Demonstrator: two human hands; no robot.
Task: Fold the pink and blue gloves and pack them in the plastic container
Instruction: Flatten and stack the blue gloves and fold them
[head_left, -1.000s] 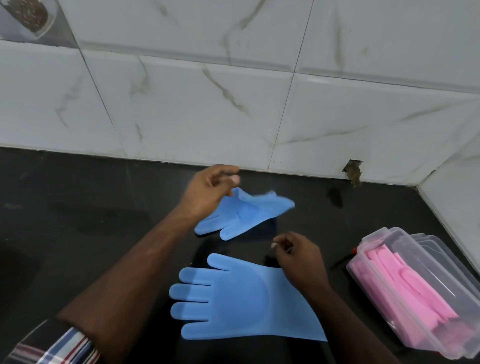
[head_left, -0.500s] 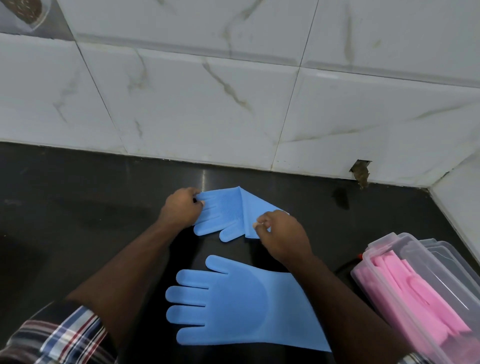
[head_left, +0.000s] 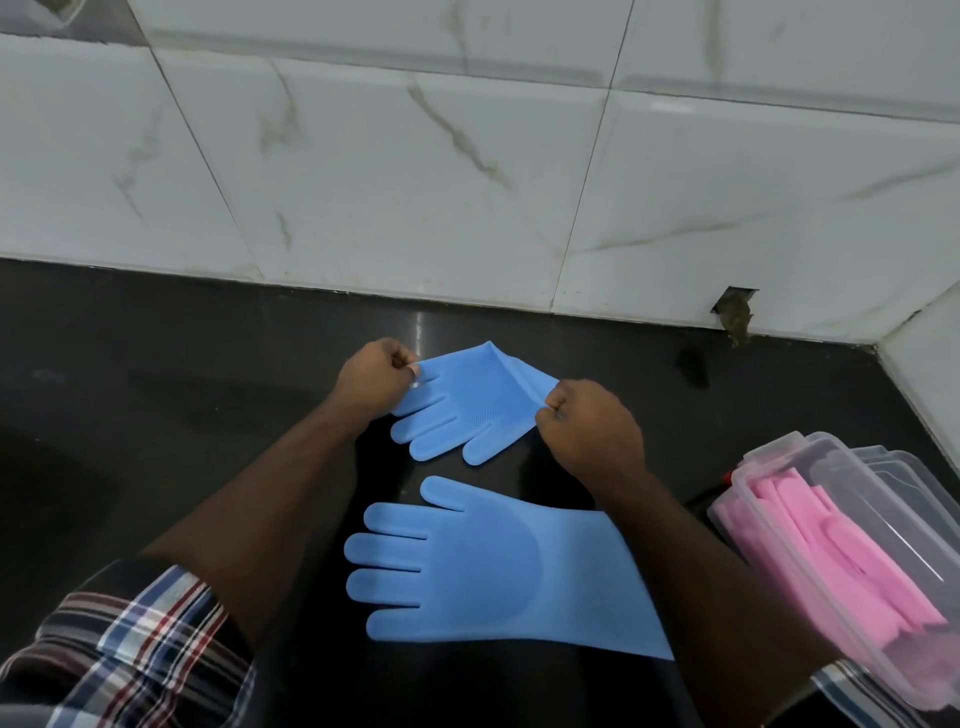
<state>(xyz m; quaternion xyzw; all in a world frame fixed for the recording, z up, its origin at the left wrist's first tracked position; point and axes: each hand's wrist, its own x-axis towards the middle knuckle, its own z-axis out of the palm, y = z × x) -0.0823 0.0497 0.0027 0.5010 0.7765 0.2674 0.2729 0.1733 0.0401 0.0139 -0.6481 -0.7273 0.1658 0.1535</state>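
Note:
A folded blue glove (head_left: 467, 410) lies on the black counter (head_left: 156, 415), fingers pointing toward me. My left hand (head_left: 374, 382) pinches its left edge at the fingertips, and my right hand (head_left: 587, 428) pinches its right corner at the folded cuff. A second blue glove (head_left: 483, 566) lies flat nearer to me, fingers pointing left, its cuff partly under my right forearm. The clear plastic container (head_left: 769, 519) at the right holds the pink gloves (head_left: 841, 561).
A white marble-tiled wall (head_left: 415, 182) runs along the back of the counter and turns at the right corner. A chipped hole (head_left: 732, 312) shows in the tile base. A clear lid (head_left: 904, 483) rests behind the container.
The far blue glove came down from the air onto the counter and is folded over. Both hands have closed on its two ends and pulled them apart.

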